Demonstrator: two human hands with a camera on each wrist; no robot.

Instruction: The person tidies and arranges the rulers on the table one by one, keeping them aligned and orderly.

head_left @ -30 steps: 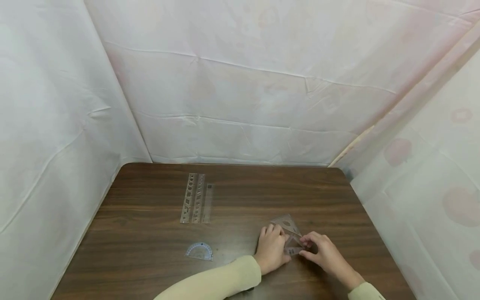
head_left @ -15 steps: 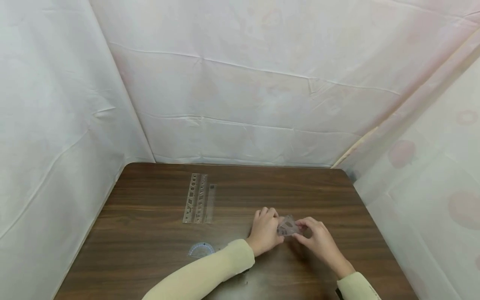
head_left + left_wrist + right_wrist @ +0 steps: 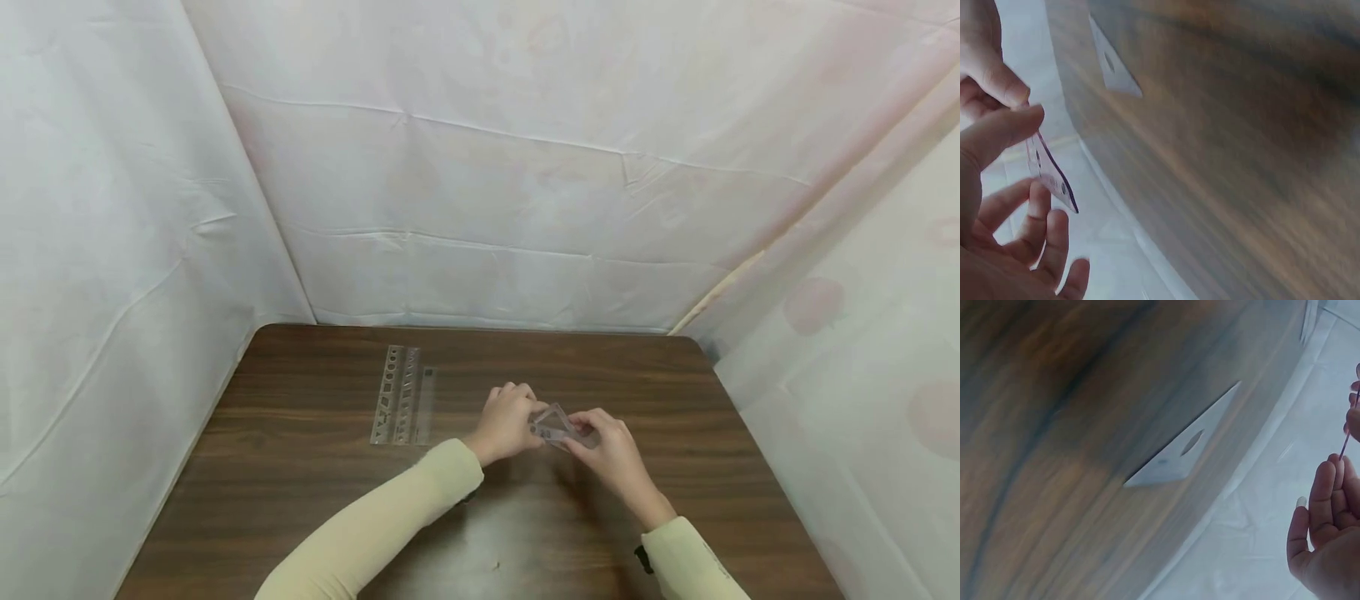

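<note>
Both hands hold a small clear triangular set square (image 3: 553, 423) just above the middle of the brown table (image 3: 315, 500). My left hand (image 3: 527, 416) pinches its left end; in the left wrist view the thumb and a finger of this left hand (image 3: 1025, 106) clamp the thin clear set square (image 3: 1050, 172). My right hand (image 3: 583, 435) pinches the right end, and in the right wrist view only the set square's thin edge (image 3: 1348, 434) shows between the right hand's (image 3: 1346, 447) fingers. A second clear set square (image 3: 1182, 447) (image 3: 1113, 69) lies flat on the table below the hands.
Two clear stencil rulers (image 3: 401, 406) lie side by side at the back left of the table. White sheeting (image 3: 480, 167) walls the table on the left, back and right. Cream sleeves (image 3: 375, 533) cross the front of the table.
Both hands have lifted one set square off the table and carried it away from me and to the left. The protractor at the front left is now out of sight.
</note>
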